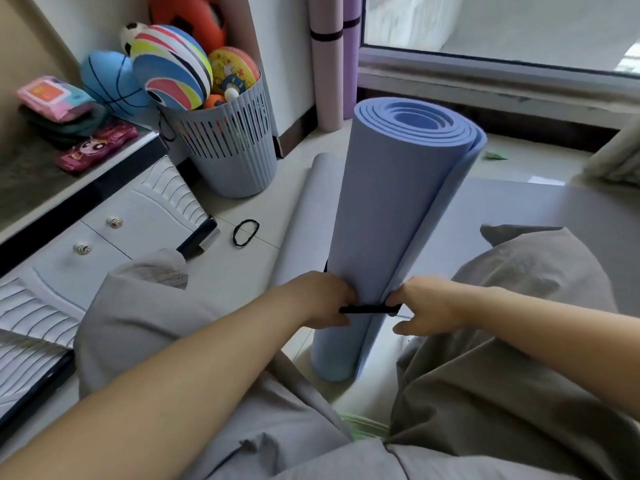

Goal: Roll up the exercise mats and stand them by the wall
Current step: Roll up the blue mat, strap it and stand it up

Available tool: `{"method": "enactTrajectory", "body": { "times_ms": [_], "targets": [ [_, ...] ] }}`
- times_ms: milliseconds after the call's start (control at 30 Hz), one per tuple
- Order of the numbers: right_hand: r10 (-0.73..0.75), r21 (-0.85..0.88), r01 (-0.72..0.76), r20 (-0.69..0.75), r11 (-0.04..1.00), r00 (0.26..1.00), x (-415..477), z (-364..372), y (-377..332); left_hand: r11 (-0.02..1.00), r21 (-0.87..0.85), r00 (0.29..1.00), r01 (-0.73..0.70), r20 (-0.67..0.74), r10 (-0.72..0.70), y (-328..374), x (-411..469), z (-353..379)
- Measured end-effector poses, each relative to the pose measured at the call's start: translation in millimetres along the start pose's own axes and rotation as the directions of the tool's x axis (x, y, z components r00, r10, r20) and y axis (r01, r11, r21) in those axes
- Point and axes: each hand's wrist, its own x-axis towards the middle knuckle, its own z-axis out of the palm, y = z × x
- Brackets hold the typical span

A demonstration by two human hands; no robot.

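Pale tiled floor (242, 209) runs to a window (502, 26) at the far right. A slatted basket (228, 157) of balls stands far left. A pink rolled mat (325, 81) and a purple rolled mat (351, 64) stand upright at the far wall. The blue rolled mat (391, 209) stands on end near the centre, between the person's knees, with its long axis near vertical and its spiral end up. The left hand (318, 299) and right hand (426, 304) each grip an end of a black band (369, 310) across its lower part. The band probably wraps behind, but that side is hidden.
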Motion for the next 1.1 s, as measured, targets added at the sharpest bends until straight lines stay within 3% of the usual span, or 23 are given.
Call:
{"method": "enactTrajectory", "body": {
  "times_ms": [167,367,467,567,667,767,900,967,1033,1100],
  "targets": [
    [-0.096,0.081,0.097,-0.010,0.992,0.995,6,7,-8,1.000,0.011,0.999,-0.021,0.034,0.020,-7,-5,0],
    [-0.162,0.107,0.172,-0.089,0.979,0.983,11,5,-11,0.993,-0.091,0.997,-0.073,-0.001,0.073,-8,-11,14],
    [-0.138,0.098,0.148,-0.098,0.984,0.986,7,5,2,0.992,0.041,0.991,-0.120,-0.048,0.122,-25,-19,15],
    [-0.098,-0.031,0.097,-0.045,0.995,0.994,2,-1,24,0.968,0.184,0.979,-0.171,-0.078,0.188,-53,-23,18],
    [-0.034,-0.173,0.038,0.027,0.984,0.999,-7,-1,55,0.947,0.306,0.994,-0.099,-0.022,0.111,-67,-32,11],
    [0.009,-0.064,-0.010,-0.006,0.998,1.000,-9,-6,60,0.917,0.342,0.979,-0.204,0.058,0.196,-74,-37,6],
    [-0.007,0.222,0.021,-0.065,0.975,0.998,14,-7,26,0.958,0.244,0.988,-0.149,-0.004,0.154,-81,-28,14],
    [0.068,0.495,-0.029,-0.060,0.868,0.996,24,-5,14,0.949,0.254,0.981,-0.185,-0.006,0.193,-84,-18,18],
    [0.169,0.791,-0.113,0.012,0.601,0.986,26,-6,8,0.951,0.216,0.972,-0.223,-0.022,0.233,-78,-14,18],
    [0.235,0.912,-0.163,0.076,0.376,0.969,29,-8,9,0.953,0.192,0.967,-0.234,-0.058,0.249,-73,-12,20]
  ]
}}
